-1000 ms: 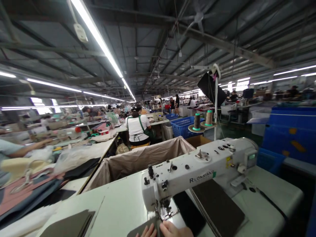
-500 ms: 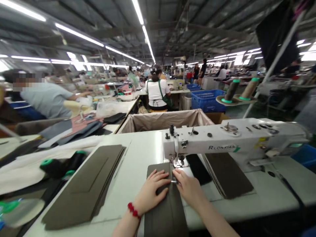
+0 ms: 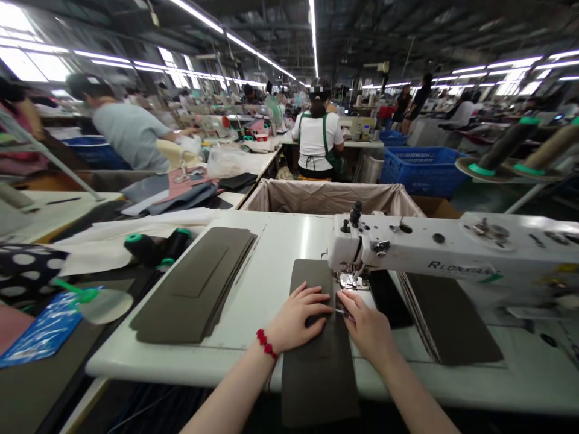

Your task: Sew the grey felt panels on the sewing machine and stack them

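Note:
A long dark olive fabric panel (image 3: 316, 386) lies on the sewing machine table, its far end left of the presser foot, its near end hanging past the front edge. My left hand (image 3: 303, 316) rests flat on the panel with fingers spread. My right hand (image 3: 368, 328) is closed near the panel's right edge, just in front of the needle plate (image 3: 354, 281). A small metal tool (image 3: 340, 311) pokes out from its fingers; its kind is mostly hidden. The white sewing machine (image 3: 407, 241) stands beyond and to the right.
A stack of olive panels (image 3: 194, 283) lies on the left, another stack (image 3: 456, 319) under the machine arm. Black thread cones (image 3: 145, 248) and a round fan-like disc (image 3: 106, 304) are further left. A cloth-lined bin (image 3: 335, 196) stands behind the table; co-workers sit beyond.
The head view has turned left, so the machine and table appear further right. Both hands stay on the panel in much the same pose.

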`<state>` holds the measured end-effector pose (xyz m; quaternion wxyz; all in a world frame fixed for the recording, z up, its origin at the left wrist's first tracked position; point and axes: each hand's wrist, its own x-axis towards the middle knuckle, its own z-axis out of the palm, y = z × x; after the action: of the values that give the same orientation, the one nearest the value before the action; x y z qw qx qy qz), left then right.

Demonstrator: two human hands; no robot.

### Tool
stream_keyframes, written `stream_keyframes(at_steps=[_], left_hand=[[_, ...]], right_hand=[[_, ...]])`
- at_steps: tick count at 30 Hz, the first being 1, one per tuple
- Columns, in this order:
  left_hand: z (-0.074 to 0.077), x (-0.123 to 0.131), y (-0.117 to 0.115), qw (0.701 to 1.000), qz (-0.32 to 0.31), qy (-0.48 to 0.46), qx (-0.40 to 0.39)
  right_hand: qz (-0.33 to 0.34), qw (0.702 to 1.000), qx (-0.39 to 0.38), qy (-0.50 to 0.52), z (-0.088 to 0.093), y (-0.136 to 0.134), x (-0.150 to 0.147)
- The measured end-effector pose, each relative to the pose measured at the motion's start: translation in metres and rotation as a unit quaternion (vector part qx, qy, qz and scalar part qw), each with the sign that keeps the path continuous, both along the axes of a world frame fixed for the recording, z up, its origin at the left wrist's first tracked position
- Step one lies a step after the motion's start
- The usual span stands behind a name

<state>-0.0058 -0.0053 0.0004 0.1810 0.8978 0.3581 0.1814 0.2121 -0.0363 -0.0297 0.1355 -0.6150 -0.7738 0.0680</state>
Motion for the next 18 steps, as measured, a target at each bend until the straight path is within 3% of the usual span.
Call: stream_keyframes(at_steps=[18], left_hand=[[-0.0029,0.0009,0.0009,1.0,0.003,0.004,0.011]], right_hand=[[0.003,1.0,0.003,-0.002,-0.0015,-0.0001,0.0022]])
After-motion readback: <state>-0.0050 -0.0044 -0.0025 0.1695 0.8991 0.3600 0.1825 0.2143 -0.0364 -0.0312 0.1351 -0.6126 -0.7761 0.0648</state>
